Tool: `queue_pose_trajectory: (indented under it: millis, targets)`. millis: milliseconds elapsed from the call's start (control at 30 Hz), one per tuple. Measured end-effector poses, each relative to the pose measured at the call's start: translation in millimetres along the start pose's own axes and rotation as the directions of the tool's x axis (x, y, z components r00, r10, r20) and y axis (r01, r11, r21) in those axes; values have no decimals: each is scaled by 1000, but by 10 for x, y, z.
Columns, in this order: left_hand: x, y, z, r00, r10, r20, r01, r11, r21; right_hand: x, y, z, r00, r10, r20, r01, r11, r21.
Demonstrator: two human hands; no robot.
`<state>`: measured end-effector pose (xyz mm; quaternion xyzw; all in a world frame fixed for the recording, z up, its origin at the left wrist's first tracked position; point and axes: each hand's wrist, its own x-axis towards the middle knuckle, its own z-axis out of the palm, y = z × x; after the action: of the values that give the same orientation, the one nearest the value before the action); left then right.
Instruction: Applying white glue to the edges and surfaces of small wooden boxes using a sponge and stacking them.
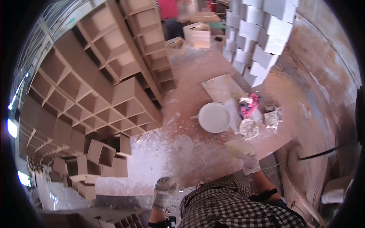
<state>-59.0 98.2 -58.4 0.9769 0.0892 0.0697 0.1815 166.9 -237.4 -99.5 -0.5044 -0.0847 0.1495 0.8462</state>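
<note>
My right hand (251,165), in a whitish glove, is closed on the near end of a pale yellow, flat, rounded pad (239,148). The pad is over the reddish, white-dusted work surface (182,163); whether it touches cannot be told. My left hand (165,187), in a dusty grey-white glove, hovers by the near edge of that surface, its fingers hard to make out. Beyond the pad stands a round white tub (214,117). To its right lie a pink and dark cloth (249,106) and crumpled, pale, foil-like lumps (249,129).
Stacked brown cubby shelves (95,87) fill the left, with loose open boxes (102,152) below them. A flat board (222,86) lies behind the tub. Tall stacks of white boxes (258,41) stand far right. A person in red (168,9) is at the back.
</note>
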Motion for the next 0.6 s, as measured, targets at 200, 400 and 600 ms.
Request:
queue_pose_trajectory:
  millis: [200,400,600]
  targets:
    - [370,-160,-403,974,-76,-215,70,997,-37,500,69,-63,994,-112,11,113,980,-161]
    - [1326,-280,-580,869,-225,-441,163,971,-175,1663,-507,752,950,-194,246,262,921,-287]
    - [2183,-271,-715,674,-317,-667,180,946,-269,2797,-360,989,830,-212,517,557,378,-739]
